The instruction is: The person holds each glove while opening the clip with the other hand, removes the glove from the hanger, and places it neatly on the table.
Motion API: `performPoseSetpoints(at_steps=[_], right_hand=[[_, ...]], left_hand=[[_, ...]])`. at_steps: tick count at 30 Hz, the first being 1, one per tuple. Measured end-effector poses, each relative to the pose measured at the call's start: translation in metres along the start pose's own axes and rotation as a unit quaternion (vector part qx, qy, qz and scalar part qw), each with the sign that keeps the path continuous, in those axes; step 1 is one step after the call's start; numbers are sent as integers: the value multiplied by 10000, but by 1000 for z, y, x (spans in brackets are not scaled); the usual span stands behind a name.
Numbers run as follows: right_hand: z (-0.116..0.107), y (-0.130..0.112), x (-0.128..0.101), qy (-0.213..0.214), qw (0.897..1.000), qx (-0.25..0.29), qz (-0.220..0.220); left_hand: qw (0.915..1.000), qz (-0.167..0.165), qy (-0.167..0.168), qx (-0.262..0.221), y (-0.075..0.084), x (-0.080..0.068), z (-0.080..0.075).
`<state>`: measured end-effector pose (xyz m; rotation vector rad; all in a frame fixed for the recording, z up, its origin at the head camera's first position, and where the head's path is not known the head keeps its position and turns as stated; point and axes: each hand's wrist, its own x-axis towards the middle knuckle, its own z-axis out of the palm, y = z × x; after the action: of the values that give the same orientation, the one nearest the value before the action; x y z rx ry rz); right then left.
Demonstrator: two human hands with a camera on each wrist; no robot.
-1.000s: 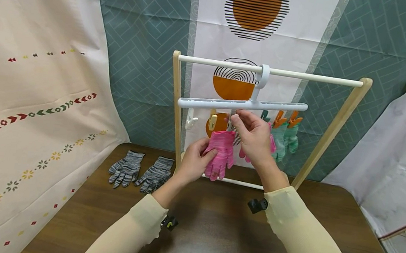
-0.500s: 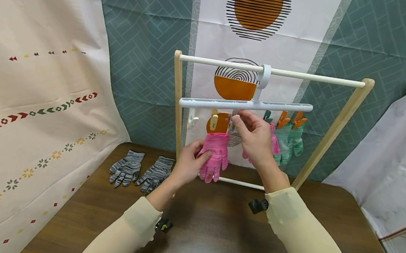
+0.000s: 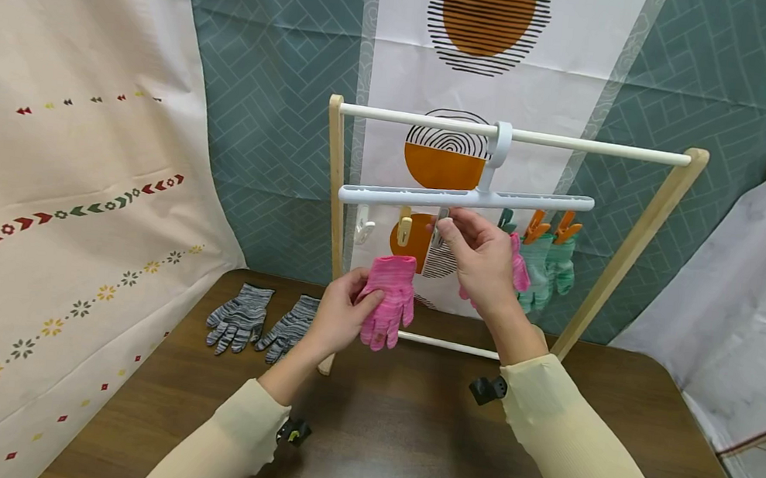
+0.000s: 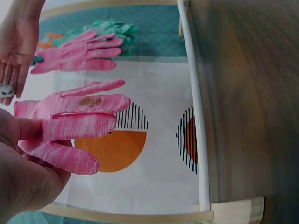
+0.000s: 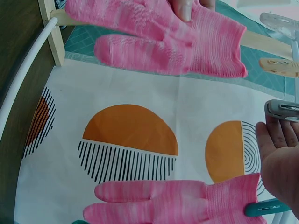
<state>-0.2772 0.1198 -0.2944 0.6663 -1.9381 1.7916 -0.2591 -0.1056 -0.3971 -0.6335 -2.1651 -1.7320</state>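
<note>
Head view: left hand [image 3: 335, 320] pinches pink glove [image 3: 387, 295]; right hand [image 3: 482, 261] fingers grip grey clip [image 3: 438, 225].

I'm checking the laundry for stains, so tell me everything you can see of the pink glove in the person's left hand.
The pink glove is a knitted glove, mottled in light and darker pink, with a ribbed cuff. The left hand pinches it near the cuff, which points up while the fingers hang down. It is off the clips, below the white hanger bar and above the table. In the left wrist view a small brownish mark shows near the base of the fingers.
</note>
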Motion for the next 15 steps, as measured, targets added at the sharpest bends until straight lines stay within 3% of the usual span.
performPoseSetpoints(at_steps=[15], right_hand=[[-1,1,-1,-39,9999,23,91]], left_hand=[[9996,-220,121,89,-4,-16,-28]])
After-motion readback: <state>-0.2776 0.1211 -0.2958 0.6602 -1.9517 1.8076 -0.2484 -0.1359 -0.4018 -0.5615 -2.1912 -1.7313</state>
